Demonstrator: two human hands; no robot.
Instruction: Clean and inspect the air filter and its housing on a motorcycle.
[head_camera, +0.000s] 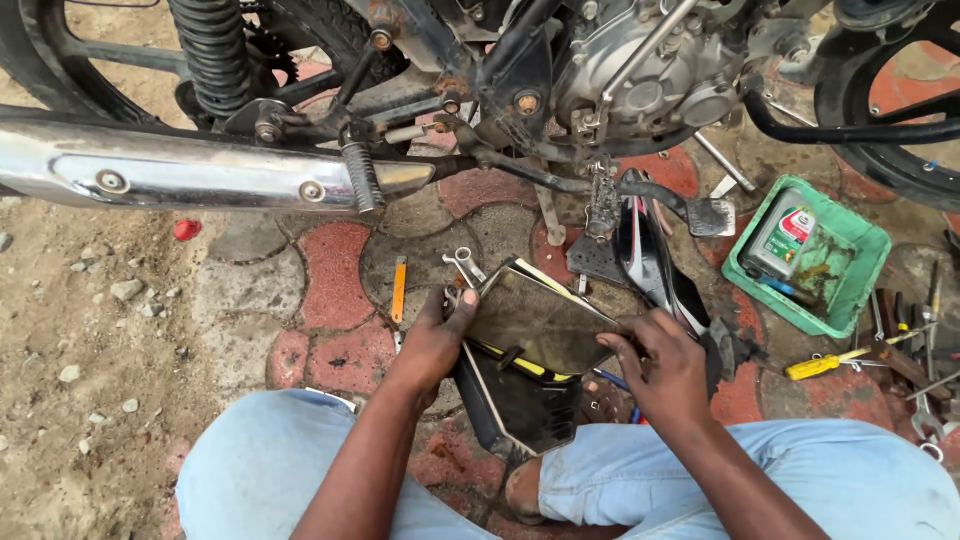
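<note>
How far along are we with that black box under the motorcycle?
Done: a black side panel lies on the paving beside the motorcycle, and tools are spread at the right. In hand: the left hand and right hand grip a flat dark plate resting on the open black box. Left: the plate is not seated and the box sits on the ground, unmounted.

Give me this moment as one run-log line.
left hand: grips flat dark rectangular panel | right hand: grips its other edge | below: black plastic box | beside: green plastic tray
</note>
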